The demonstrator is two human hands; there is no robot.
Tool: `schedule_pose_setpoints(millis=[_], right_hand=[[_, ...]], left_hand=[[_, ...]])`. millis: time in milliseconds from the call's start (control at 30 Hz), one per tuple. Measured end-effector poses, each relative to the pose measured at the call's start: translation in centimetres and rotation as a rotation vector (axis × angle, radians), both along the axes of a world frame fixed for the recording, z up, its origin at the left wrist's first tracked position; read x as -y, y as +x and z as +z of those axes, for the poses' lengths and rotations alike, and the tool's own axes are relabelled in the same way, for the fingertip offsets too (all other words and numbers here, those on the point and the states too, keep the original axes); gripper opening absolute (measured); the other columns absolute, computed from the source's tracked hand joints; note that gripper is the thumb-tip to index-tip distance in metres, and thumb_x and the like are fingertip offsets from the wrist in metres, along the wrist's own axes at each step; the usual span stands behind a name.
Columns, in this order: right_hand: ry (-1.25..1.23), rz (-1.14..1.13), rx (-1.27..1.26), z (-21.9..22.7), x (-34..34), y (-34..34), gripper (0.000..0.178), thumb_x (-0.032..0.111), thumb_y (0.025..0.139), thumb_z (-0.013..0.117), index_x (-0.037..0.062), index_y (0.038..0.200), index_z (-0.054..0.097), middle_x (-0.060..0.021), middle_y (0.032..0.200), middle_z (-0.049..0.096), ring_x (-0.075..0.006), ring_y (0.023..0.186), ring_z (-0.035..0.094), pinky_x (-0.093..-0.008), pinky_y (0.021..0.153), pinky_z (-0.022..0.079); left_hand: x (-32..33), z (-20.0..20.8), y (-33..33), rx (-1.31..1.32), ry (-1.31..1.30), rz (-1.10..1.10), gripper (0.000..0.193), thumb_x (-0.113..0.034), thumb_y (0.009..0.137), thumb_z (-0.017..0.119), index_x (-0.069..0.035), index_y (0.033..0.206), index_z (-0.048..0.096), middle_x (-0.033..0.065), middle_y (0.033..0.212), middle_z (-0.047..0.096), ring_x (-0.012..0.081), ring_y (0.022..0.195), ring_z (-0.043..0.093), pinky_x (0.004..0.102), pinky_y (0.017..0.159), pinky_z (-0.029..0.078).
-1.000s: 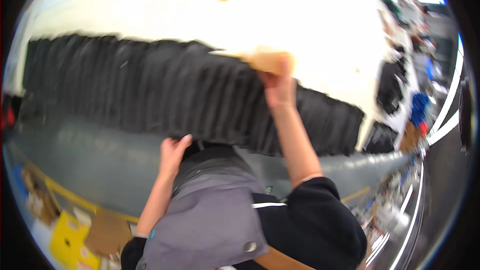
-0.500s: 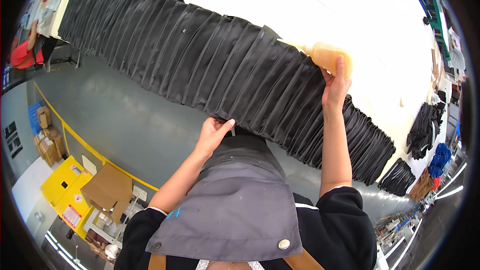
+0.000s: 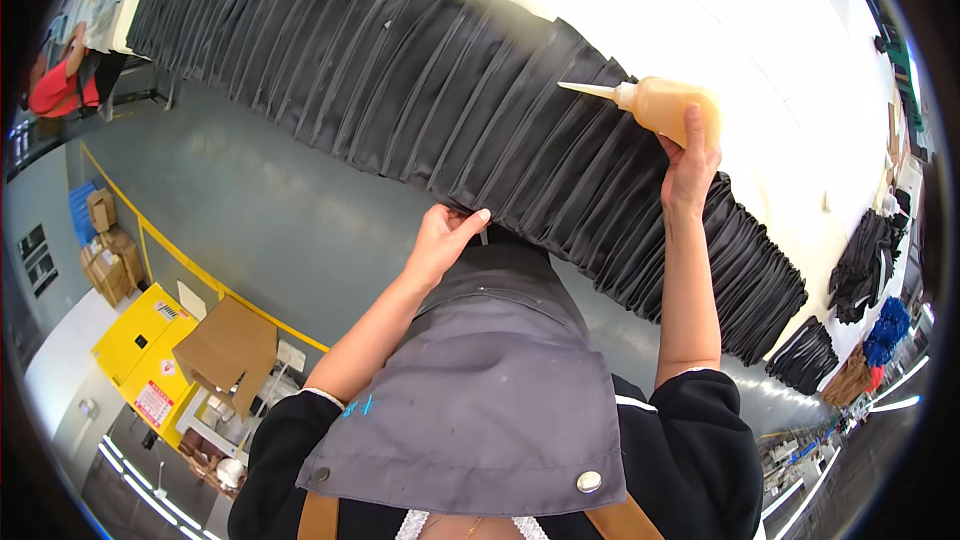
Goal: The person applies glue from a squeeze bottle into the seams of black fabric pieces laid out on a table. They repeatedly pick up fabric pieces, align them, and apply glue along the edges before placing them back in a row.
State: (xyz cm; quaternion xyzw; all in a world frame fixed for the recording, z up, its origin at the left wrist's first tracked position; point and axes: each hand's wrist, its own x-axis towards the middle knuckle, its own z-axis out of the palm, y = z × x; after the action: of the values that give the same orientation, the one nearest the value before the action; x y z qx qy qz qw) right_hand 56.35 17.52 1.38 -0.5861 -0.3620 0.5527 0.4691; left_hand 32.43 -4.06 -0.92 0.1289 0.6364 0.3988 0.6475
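Note:
A long row of overlapping black fabric pieces lies along the near edge of a pale table. My left hand pinches the near edge of one piece between thumb and fingers. Held in my right hand is a squeeze bottle of yellowish contents, tipped on its side. Its thin pale nozzle points left, over the far part of the fabric row. Whether the nozzle tip touches the cloth I cannot tell.
Smaller black fabric bundles and a blue bundle lie to the right. A yellow cabinet and cardboard boxes stand on the floor at left. A person in red is at the far left.
The bottle's nozzle has come off the bright table background and now shows over the black fabric. The whole view has shifted slightly; my left hand keeps its pinch on the fabric edge.

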Motion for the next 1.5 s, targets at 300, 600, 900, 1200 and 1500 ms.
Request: schedule_pose_setpoints(millis=[300,600,900,1200,1500], right_hand=[[-0.049,0.095,0.036,-0.8,3.4,-0.2,0.047,0.035,0.091,0.068,0.0003,0.121,0.057,-0.0079,0.109,0.063,-0.016,0.099,0.063,-0.032,0.08,0.056],[-0.091,0.197,0.008,-0.7,7.0,-0.7,0.043,0.03,0.09,0.071,-0.0008,0.116,0.058,-0.0065,0.105,0.062,-0.0133,0.097,0.058,-0.0288,0.085,0.047],[-0.465,0.061,-0.454,1.2,8.7,-0.3,0.049,0.042,0.092,0.064,0.0031,0.121,0.055,-0.0092,0.111,0.062,-0.0191,0.095,0.063,-0.0296,0.078,0.056],[-0.004,-0.191,-0.164,0.7,0.7,3.6,0.05,0.039,0.094,0.062,0.0051,0.13,0.05,-0.0085,0.124,0.056,-0.021,0.114,0.057,-0.0366,0.094,0.053],[0.082,-0.182,0.009,-0.6,-0.8,3.6,0.045,0.034,0.093,0.065,0.0038,0.125,0.056,-0.008,0.123,0.056,-0.0197,0.116,0.055,-0.038,0.09,0.055]], left_hand=[[-0.1,0.0,-0.1,0.024,-0.012,0.001,0.034,-0.022,0.089,0.07,0.007,0.106,0.063,0.0118,0.098,0.069,0.0169,0.093,0.066,0.0316,0.088,0.051],[-0.1,0.1,-0.2,0.057,-0.027,0.02,0.035,-0.019,0.089,0.071,0.004,0.111,0.058,0.0107,0.103,0.068,0.0157,0.096,0.064,0.0314,0.091,0.049],[0.3,0.3,-0.2,-0.01,-0.027,-0.015,0.041,-0.021,0.086,0.075,0.004,0.113,0.057,0.0121,0.103,0.067,0.0178,0.096,0.064,0.0327,0.087,0.051],[-0.3,0.4,0.8,-0.049,-0.078,-0.067,0.047,-0.018,0.082,0.078,0.007,0.115,0.055,0.0166,0.105,0.067,0.0187,0.095,0.066,0.0321,0.086,0.052],[-0.1,-0.2,1.2,-0.097,-0.067,-0.021,0.05,-0.019,0.081,0.079,0.011,0.109,0.051,0.0188,0.1,0.066,0.0198,0.09,0.066,0.0317,0.081,0.054]])
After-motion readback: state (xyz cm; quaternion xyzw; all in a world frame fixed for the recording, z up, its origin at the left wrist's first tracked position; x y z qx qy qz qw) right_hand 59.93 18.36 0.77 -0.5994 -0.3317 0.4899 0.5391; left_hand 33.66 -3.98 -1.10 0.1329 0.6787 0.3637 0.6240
